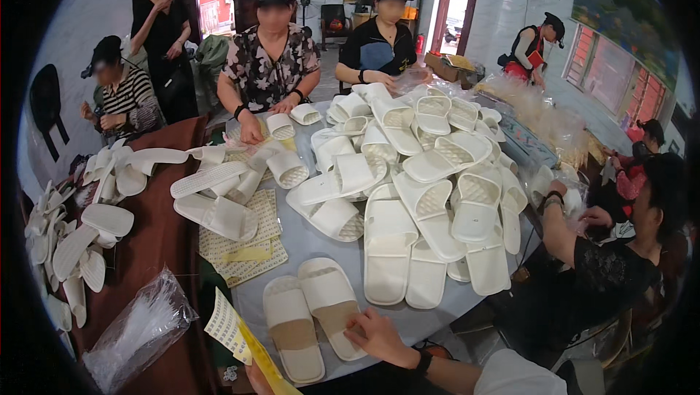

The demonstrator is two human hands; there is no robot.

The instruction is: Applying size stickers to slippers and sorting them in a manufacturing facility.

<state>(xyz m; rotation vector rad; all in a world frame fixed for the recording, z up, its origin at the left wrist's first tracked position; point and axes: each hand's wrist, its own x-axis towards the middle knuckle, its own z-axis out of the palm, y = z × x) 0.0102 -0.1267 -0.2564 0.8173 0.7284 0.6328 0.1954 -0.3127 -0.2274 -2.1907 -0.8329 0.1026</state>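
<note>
Two white slippers stand side by side in front of me, their heel ends toward me. The left slipper (297,340) and the right slipper (329,293) both have tan insoles behind wide white straps. My right hand (380,335) reaches in from the lower right, fingers bent together and tips on the right slipper's insole near its outer edge. Anything small between those fingers is hidden. At the bottom edge my left hand (258,379), mostly out of sight, grips a yellow-and-white sticker sheet (232,326) beside the left slipper.
A tall heap of white slippers (430,176) covers the table's middle. More sticker sheets (244,249) lie left, under loose slippers. A brown-covered surface (146,234) holds further slippers and a clear bag of thin white strips (142,333). Several people work around the table.
</note>
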